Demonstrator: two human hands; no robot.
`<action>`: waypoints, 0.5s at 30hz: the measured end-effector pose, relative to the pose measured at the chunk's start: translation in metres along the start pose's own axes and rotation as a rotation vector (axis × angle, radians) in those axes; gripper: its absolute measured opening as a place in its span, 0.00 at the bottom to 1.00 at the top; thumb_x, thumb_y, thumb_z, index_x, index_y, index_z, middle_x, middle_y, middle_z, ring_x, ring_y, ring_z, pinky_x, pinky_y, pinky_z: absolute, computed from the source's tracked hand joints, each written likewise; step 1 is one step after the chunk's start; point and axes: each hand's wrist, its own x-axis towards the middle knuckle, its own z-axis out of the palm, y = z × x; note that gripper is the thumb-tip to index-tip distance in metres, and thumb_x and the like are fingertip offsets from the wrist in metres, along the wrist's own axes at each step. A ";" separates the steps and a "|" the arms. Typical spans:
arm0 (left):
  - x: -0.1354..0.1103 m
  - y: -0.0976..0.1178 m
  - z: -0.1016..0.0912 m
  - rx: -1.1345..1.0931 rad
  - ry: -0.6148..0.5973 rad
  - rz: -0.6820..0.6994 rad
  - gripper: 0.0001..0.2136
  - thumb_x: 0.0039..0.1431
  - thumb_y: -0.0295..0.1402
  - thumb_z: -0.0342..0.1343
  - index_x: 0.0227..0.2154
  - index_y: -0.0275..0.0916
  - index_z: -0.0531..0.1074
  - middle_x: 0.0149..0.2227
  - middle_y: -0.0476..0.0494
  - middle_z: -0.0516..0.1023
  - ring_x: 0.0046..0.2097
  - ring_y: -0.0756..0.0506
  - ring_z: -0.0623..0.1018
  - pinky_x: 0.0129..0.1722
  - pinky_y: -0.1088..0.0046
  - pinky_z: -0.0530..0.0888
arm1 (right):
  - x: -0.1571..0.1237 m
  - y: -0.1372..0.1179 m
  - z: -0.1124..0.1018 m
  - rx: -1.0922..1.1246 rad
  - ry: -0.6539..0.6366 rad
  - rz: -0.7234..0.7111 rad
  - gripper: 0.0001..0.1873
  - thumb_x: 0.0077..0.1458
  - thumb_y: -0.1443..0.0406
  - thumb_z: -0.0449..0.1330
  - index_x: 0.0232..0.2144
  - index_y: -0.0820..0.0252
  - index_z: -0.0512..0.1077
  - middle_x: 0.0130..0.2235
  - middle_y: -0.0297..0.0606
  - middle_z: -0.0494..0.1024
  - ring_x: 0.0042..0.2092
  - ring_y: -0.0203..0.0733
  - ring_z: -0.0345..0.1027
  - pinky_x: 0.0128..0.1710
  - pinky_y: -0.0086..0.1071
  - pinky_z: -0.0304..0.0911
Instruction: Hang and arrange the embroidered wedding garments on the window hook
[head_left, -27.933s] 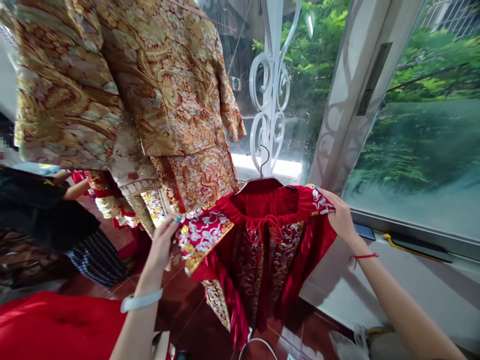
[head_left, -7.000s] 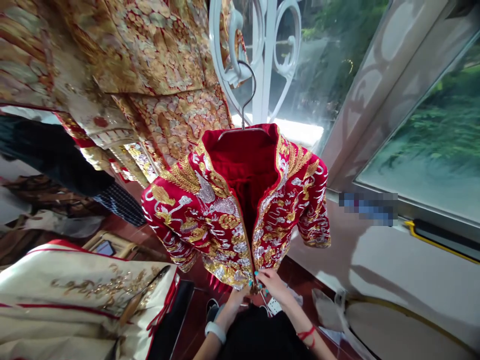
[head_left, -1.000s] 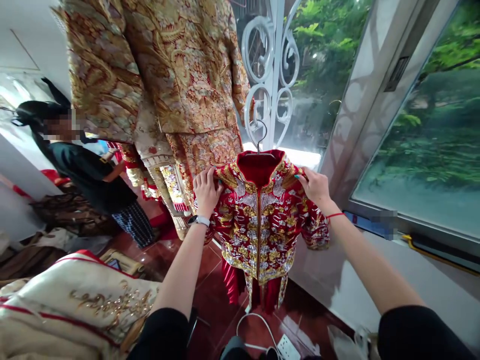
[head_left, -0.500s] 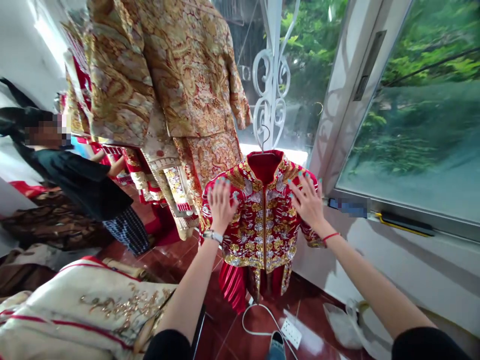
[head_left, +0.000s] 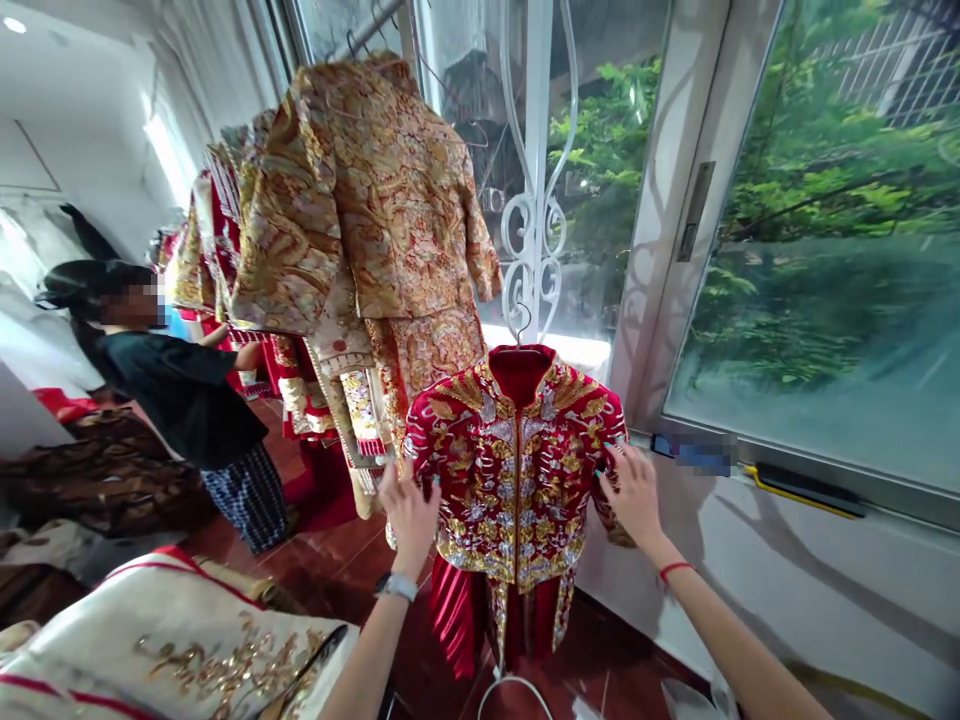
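Flanking the embroidered red jacket (head_left: 517, 470), two hands are held up at the level of its sleeves, with both forearms extended forward from the lower edge of the view. The left hand (head_left: 411, 515) is raised from a wrist circled by a pale watch band (head_left: 399, 586); its fingers are spread and loosely bent, the thumb set apart toward the jacket. The right hand (head_left: 634, 495) is angled inward, its fingers parted and slightly curved, and a red cord (head_left: 678, 571) is worn at the wrist. Both hands are open — the sleeves are overlapped by their fingers, but whether the cloth is touched cannot be told. The jacket is hung upright on a hanger (head_left: 520, 328) in front of white scrollwork (head_left: 531, 225), its front edges brought together — pleated red cloth (head_left: 456, 620) is seen below its hem.
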 end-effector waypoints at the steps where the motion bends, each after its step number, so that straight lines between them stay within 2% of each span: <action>1: 0.001 -0.011 -0.002 -0.032 0.025 -0.120 0.34 0.61 0.39 0.53 0.66 0.31 0.48 0.67 0.23 0.52 0.69 0.32 0.53 0.65 0.49 0.55 | 0.003 0.015 -0.004 0.075 0.056 0.112 0.35 0.56 0.57 0.57 0.64 0.58 0.57 0.65 0.50 0.60 0.66 0.58 0.50 0.65 0.54 0.43; 2: 0.005 -0.021 -0.002 -0.060 0.011 -0.209 0.36 0.60 0.39 0.54 0.65 0.30 0.48 0.65 0.23 0.57 0.67 0.32 0.58 0.63 0.50 0.58 | 0.009 0.030 -0.006 0.168 0.058 0.209 0.39 0.52 0.55 0.60 0.63 0.60 0.57 0.64 0.52 0.62 0.64 0.59 0.53 0.64 0.54 0.46; 4: 0.014 -0.033 0.000 -0.086 -0.110 -0.270 0.31 0.58 0.37 0.56 0.62 0.32 0.55 0.57 0.29 0.70 0.59 0.35 0.70 0.60 0.54 0.63 | 0.028 0.054 -0.006 0.360 -0.086 0.310 0.40 0.44 0.54 0.64 0.58 0.63 0.63 0.58 0.52 0.70 0.58 0.59 0.62 0.59 0.50 0.56; 6: 0.020 -0.038 0.003 -0.070 -0.224 -0.243 0.21 0.57 0.31 0.56 0.54 0.36 0.67 0.45 0.37 0.79 0.51 0.37 0.77 0.58 0.57 0.66 | 0.048 0.070 -0.002 0.467 -0.268 0.301 0.27 0.43 0.56 0.63 0.46 0.62 0.73 0.47 0.48 0.79 0.49 0.57 0.70 0.51 0.46 0.63; 7: 0.020 -0.039 0.004 -0.051 -0.247 -0.239 0.17 0.56 0.28 0.55 0.50 0.37 0.71 0.41 0.38 0.80 0.48 0.38 0.78 0.57 0.58 0.66 | 0.057 0.075 0.001 0.476 -0.307 0.287 0.20 0.45 0.57 0.61 0.40 0.61 0.75 0.42 0.46 0.81 0.45 0.55 0.72 0.48 0.45 0.65; 9: 0.017 -0.039 0.005 -0.006 -0.260 -0.269 0.14 0.57 0.24 0.51 0.46 0.35 0.74 0.39 0.35 0.80 0.46 0.36 0.78 0.53 0.58 0.69 | 0.070 0.081 0.007 0.441 -0.275 0.290 0.14 0.48 0.58 0.57 0.34 0.59 0.76 0.38 0.46 0.82 0.42 0.56 0.73 0.47 0.45 0.64; 12: 0.011 -0.040 0.005 0.055 -0.250 -0.335 0.17 0.58 0.22 0.46 0.47 0.33 0.74 0.41 0.31 0.80 0.46 0.35 0.78 0.47 0.58 0.72 | 0.079 0.085 0.014 0.397 -0.213 0.312 0.17 0.54 0.58 0.52 0.39 0.59 0.76 0.42 0.50 0.80 0.45 0.58 0.72 0.48 0.47 0.62; 15: 0.003 -0.033 0.010 0.097 -0.222 -0.404 0.18 0.60 0.24 0.46 0.51 0.32 0.72 0.40 0.30 0.79 0.44 0.34 0.78 0.45 0.56 0.72 | 0.067 0.087 0.018 0.404 -0.203 0.304 0.20 0.55 0.58 0.50 0.44 0.59 0.74 0.47 0.49 0.79 0.49 0.56 0.70 0.51 0.46 0.62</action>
